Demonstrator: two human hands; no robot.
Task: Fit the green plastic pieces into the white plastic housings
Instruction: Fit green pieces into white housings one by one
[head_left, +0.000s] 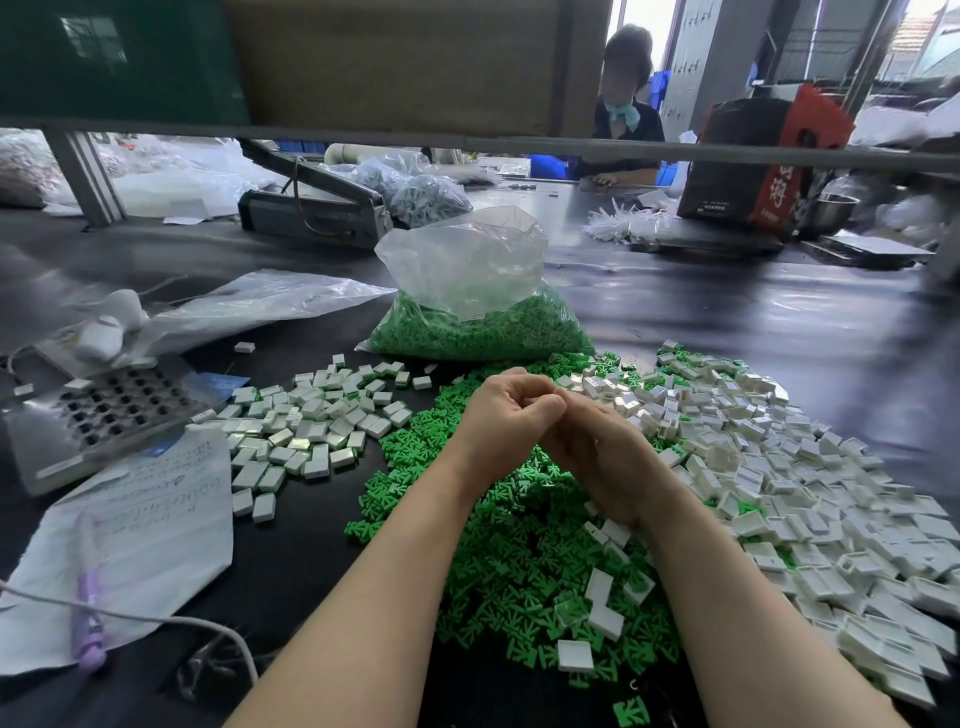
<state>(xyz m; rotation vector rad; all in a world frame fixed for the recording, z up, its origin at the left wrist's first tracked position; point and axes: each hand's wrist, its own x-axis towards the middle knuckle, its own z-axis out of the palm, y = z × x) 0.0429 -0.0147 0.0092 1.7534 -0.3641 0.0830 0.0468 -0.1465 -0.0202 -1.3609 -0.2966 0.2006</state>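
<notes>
Both hands meet above the middle of a dark worktable (727, 322), the left hand (506, 410) curled into a loose fist with its fingertips pressed against those of the right hand (605, 457), whose fingers bend inward; whatever they pinch between them is hidden, so it cannot be told whether a part is held. Beneath the wrists lies a heap of loose green plastic pieces (530, 561), with an open bag of more green pieces (483, 332) just behind. Empty white plastic housings (810, 499) spread in a broad pile to the right, while a smaller group of housings (311, 431) showing green at their edges, apparently finished, sits to the left near a perforated metal tray (114, 410) and a handwritten sheet (150, 525). Judging by the pose, one insert is being pressed home; next, the assembled unit likely goes left, and a fresh housing and green piece must be picked and aligned squarely.
</notes>
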